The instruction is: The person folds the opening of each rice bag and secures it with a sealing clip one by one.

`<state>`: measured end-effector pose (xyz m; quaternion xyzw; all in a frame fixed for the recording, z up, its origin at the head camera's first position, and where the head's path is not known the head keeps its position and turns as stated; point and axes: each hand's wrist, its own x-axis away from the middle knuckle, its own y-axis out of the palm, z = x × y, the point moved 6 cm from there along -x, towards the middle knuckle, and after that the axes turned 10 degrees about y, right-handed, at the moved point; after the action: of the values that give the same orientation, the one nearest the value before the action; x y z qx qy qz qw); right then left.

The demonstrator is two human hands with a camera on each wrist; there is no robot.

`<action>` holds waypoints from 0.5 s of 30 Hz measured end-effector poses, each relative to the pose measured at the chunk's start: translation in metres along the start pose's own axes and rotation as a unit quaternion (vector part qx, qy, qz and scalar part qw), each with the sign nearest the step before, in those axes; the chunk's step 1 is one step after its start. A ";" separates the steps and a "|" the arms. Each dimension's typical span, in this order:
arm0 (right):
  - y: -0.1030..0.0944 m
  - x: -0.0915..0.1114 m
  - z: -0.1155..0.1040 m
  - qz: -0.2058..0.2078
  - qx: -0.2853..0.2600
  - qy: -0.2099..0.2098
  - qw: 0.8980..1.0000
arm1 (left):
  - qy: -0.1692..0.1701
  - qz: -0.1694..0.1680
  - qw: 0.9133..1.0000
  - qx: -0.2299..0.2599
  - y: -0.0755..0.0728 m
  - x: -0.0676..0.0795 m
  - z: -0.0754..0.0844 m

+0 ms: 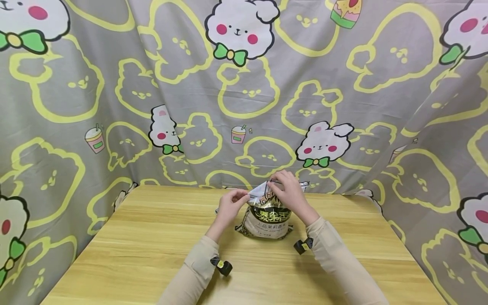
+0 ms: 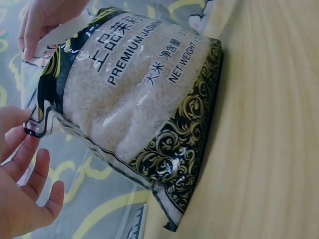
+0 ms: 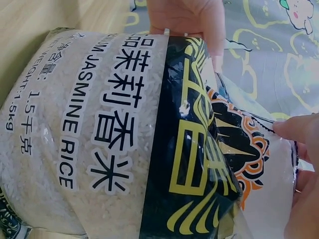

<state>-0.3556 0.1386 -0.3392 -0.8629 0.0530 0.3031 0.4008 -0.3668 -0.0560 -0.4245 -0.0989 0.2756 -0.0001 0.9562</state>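
A clear plastic bag of jasmine rice (image 1: 268, 224), with a black and gold band, stands upright on the wooden table. My left hand (image 1: 230, 206) pinches the left corner of its top edge between thumb and fingers; in the left wrist view the other fingers of the left hand (image 2: 30, 184) spread loosely below. My right hand (image 1: 290, 192) grips the top edge further right. In the right wrist view its thumb lies on the white upper part of the rice bag (image 3: 269, 174). The top of the bag is bent over toward the left hand.
A wooden table (image 1: 152, 254) carries the bag near its back edge. Behind and on both sides hangs a grey curtain (image 1: 251, 84) with cartoon prints. Small black wrist cameras sit on both sleeves. Part of a flat printed item (image 2: 137, 224) shows behind the bag.
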 end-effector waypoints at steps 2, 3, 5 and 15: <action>0.000 0.000 0.000 0.000 0.000 0.001 1.000 | -0.005 -0.002 1.000 0.004 0.001 -0.002 0.002; 0.000 0.000 0.000 0.001 0.001 0.001 1.000 | -0.005 -0.002 1.000 0.005 0.002 -0.003 0.003; 0.000 -0.001 0.000 0.001 0.001 0.001 1.000 | -0.002 -0.003 1.000 0.010 0.003 -0.006 0.006; 0.000 -0.001 -0.001 -0.003 -0.003 0.004 1.000 | -0.001 0.000 1.000 0.010 0.013 -0.014 0.024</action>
<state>-0.3558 0.1378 -0.3387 -0.8658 0.0507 0.2982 0.3987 -0.3664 -0.0379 -0.4000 -0.0896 0.2747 -0.0031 0.9573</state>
